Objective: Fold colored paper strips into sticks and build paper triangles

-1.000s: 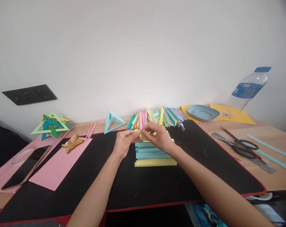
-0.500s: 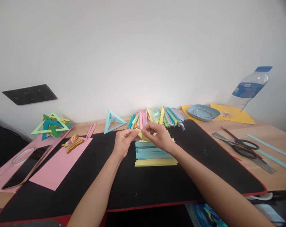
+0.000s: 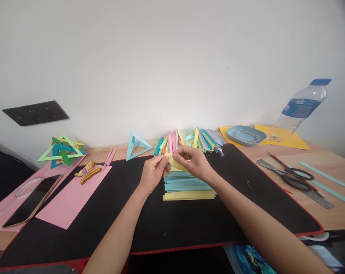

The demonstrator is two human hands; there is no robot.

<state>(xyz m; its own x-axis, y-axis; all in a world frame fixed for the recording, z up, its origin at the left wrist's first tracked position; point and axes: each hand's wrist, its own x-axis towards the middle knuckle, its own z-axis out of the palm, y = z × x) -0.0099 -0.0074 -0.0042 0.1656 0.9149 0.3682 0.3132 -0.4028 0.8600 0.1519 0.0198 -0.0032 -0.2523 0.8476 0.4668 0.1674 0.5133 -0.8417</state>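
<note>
A small yellow paper strip (image 3: 169, 155) is pinched between my left hand (image 3: 153, 172) and my right hand (image 3: 195, 163), thumbs and forefingers closed on it. Part of the strip is hidden behind my right fingers. Just below, blue and yellow paper strips (image 3: 186, 185) lie in stacked rows on the black mat (image 3: 189, 224). Behind my hands, against the wall, rests a row of folded strips (image 3: 210, 140) in many colours. A light blue paper pyramid frame (image 3: 137, 144) stands to the left of that row.
At left are interlocked paper triangles (image 3: 62, 150), a phone (image 3: 32, 201) and pink paper (image 3: 66, 205) with a figurine (image 3: 88, 172) on it. To the right are scissors (image 3: 292, 179), a ruler (image 3: 322, 199), a blue plate (image 3: 246, 136) and a leaning bottle (image 3: 302, 106).
My left hand has shifted slightly right and turned a little. My right fingers have moved slightly along the yellow strip. Both hands still hold it.
</note>
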